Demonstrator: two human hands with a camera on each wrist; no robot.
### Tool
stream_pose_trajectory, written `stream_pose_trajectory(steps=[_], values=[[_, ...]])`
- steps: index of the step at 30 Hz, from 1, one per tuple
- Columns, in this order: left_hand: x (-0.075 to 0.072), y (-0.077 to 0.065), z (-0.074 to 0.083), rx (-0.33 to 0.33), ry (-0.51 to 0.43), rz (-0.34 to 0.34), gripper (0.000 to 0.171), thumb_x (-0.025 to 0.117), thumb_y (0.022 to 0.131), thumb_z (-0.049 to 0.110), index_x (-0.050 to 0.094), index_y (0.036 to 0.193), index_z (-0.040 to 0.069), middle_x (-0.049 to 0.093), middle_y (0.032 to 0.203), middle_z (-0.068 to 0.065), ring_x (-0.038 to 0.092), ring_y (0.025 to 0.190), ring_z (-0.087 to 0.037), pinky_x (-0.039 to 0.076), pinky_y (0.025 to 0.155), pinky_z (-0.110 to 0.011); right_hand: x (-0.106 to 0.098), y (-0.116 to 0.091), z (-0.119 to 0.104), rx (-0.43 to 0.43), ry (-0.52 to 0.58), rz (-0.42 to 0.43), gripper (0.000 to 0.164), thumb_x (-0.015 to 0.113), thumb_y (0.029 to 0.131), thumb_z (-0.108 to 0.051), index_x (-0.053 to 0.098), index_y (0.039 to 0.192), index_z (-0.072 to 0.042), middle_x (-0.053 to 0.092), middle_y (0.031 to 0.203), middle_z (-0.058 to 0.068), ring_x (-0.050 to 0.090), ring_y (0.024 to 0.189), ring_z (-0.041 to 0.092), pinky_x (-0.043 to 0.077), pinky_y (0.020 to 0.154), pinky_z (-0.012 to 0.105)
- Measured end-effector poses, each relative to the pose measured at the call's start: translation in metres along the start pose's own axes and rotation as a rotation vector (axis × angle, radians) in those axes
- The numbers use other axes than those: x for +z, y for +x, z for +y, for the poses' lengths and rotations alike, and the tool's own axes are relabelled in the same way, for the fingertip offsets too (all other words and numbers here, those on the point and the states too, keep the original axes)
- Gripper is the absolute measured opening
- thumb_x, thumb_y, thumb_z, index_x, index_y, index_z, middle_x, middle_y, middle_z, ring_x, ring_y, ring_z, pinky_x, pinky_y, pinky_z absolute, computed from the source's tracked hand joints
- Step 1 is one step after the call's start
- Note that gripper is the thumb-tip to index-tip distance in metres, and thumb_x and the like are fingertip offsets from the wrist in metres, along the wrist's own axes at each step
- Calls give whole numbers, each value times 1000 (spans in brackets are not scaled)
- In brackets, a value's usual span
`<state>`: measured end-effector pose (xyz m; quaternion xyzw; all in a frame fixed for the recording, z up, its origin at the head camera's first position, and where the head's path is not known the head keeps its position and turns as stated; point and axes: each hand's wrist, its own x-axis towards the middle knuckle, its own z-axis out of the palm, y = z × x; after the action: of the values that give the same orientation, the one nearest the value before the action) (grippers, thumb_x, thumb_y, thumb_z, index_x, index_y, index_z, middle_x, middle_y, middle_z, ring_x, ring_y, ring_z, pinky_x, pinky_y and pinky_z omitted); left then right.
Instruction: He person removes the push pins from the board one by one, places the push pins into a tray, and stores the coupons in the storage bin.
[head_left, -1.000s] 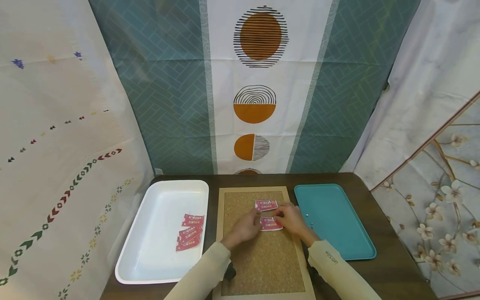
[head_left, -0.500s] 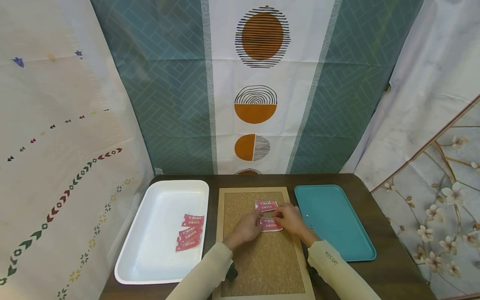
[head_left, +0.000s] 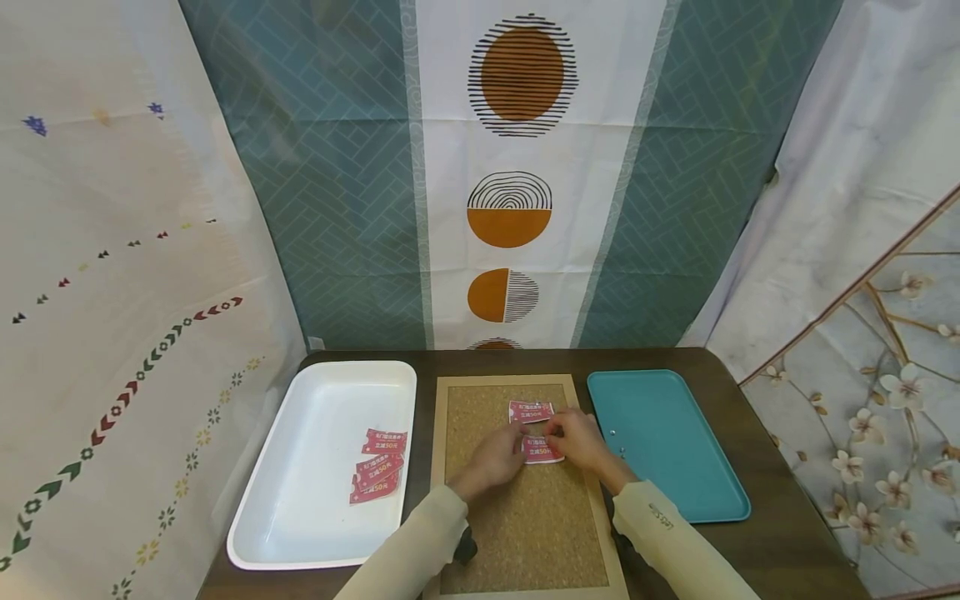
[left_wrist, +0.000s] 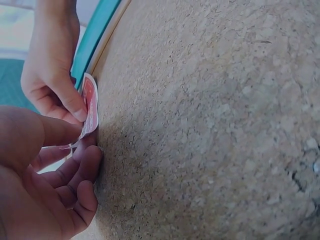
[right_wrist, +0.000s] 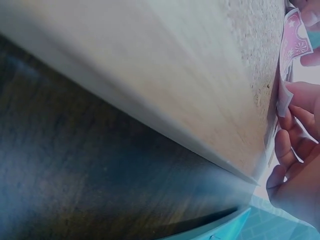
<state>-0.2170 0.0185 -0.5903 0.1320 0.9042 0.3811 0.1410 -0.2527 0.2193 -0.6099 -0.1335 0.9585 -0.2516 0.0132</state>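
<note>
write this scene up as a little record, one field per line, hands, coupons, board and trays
left hand: pinches the left end of the lower red coupon
right hand: pinches its right end
upper coupon: on the cork board, beyond the held one
cork board: wood-framed, between the trays
white tray: left of the board, holds three red coupons, two overlapping
teal tray: right of the board, holds small shiny pieces, too small to identify

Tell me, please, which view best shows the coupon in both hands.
The head view: the coupon faces the camera, much of its print showing. The left wrist view shows it slanted and partly covered; the right wrist view, slanted near the upper right corner.
</note>
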Motion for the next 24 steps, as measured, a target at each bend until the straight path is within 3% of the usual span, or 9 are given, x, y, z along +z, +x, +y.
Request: stream_pose_trajectory(steps=[11,24], values=[[1,-2,0,23,5,23,34,62,92,9,57,126,10,53,72,2,48,58,-11,39,48,-27,1,0,-7,36,-4,-18,14,76,84,-22,67,74,-26,57,77,-12,50,79,11,33,83,41],[4,1,-3,29,8,51,34,63,91,10,57,125,8,55,77,3,50,62,-11,40,50,-27,2,2,-4,17,-18,-8,15,77,84,-23,65,74,-26,56,76,-13,50,77,10,34,77,39]])
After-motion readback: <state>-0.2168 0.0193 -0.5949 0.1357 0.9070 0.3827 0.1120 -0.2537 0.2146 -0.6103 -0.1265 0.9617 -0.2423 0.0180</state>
